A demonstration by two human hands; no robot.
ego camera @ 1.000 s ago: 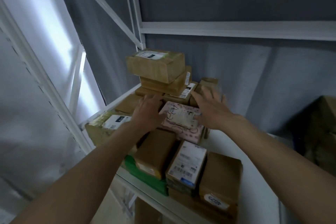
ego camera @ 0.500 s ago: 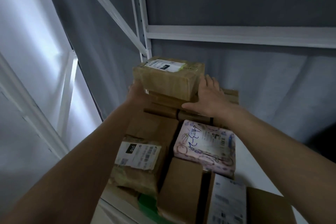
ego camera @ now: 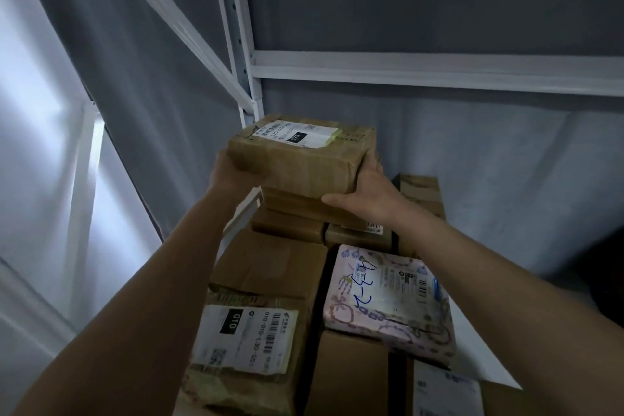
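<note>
The top box point(ego camera: 300, 159), a taped brown carton with a white label marked 070, is seen just above the centre of the frame, on the peak of a stack of cartons point(ego camera: 290, 213). It is clasped at both ends: the left hand point(ego camera: 233, 172) is wrapped round its left corner, the thumb curled over the near face and the fingers hidden behind, while the right hand point(ego camera: 366, 194) is set against its right end, the thumb stretched along the lower near edge and the fingers run up the side. A second ago both hands were spread lower down, by the pink parcel point(ego camera: 388, 300); half a second ago they had only just been brought to the ends of the box. Now a firm hold has been taken, so the removal of this box is judged to be under way. Whether it has been raised clear of the carton beneath cannot be told. The pink parcel, at the lower right, and the carton labelled 010 point(ego camera: 250, 338), at the lower left, are left untouched, and a white shelf beam point(ego camera: 439, 73) is seen across the upper frame, so a pull toward the body is judged safer than a high lift
</note>
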